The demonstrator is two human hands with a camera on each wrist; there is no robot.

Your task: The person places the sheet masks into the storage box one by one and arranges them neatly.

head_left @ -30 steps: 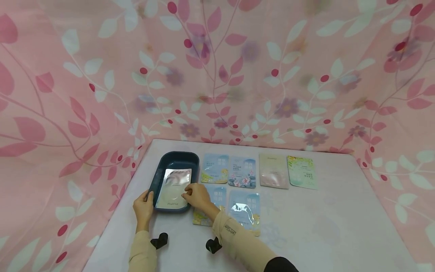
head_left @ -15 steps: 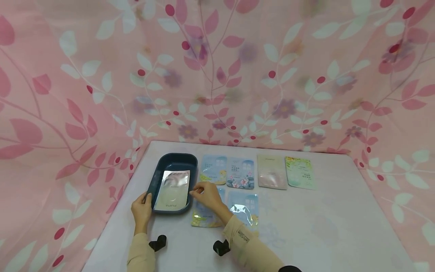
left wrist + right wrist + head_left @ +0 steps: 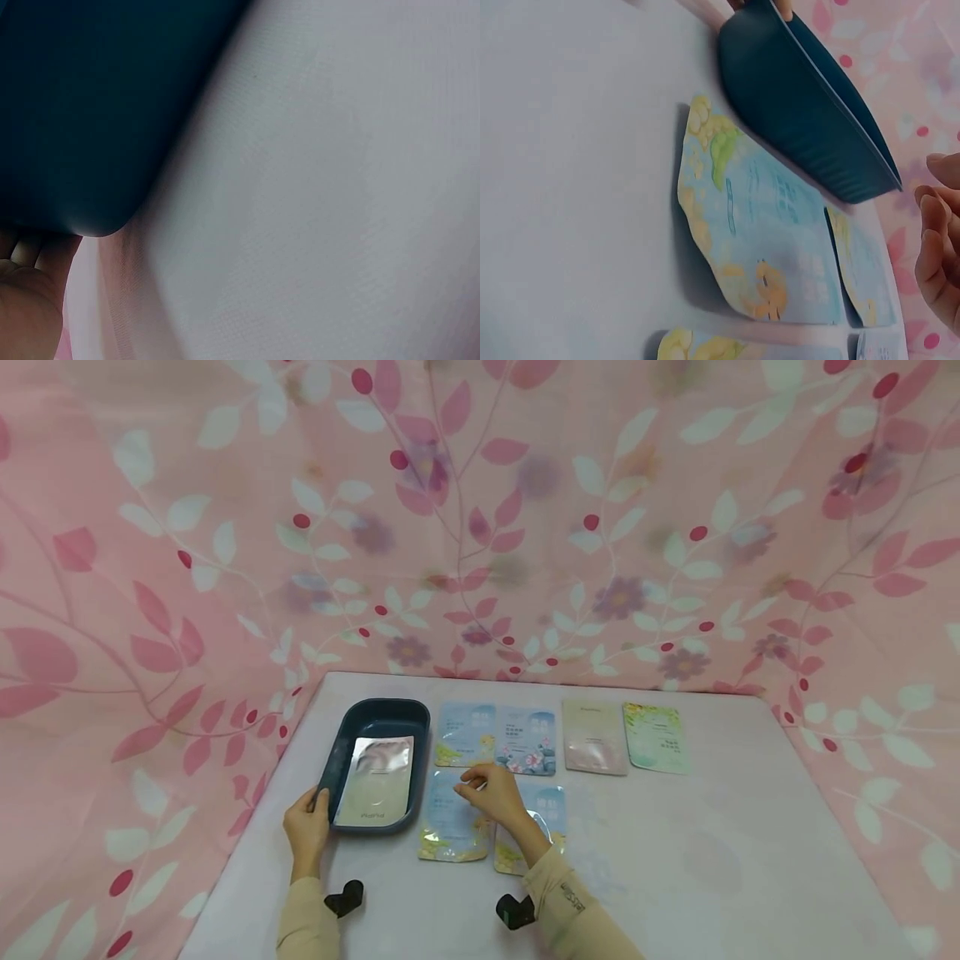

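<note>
A dark blue tray (image 3: 345, 752) stands at the table's left side, its front left rim held by my left hand (image 3: 306, 831), thumb over the edge. In the left wrist view, that hand's fingers meet the outside of the tray (image 3: 90, 112). Inside lies a pale green and silver face mask sachet (image 3: 375, 783). My right hand (image 3: 495, 793) hovers over the front row of sachets, fingers loosely bent and holding nothing. Beneath and beside it are a light blue sachet (image 3: 452, 827) and another blue sachet (image 3: 551, 806), partly hidden by the wrist.
Behind these, a row holds a blue sachet (image 3: 463, 731), a blue sachet with pink flowers (image 3: 527, 739), a beige and silver sachet (image 3: 595, 735) and a green sachet (image 3: 655, 735). A pink floral curtain (image 3: 480, 527) rises behind the white table (image 3: 720, 843).
My right hand has moved from the sachet in the tray to the right, over the front blue sachets. The left hand keeps its grip on the tray.
</note>
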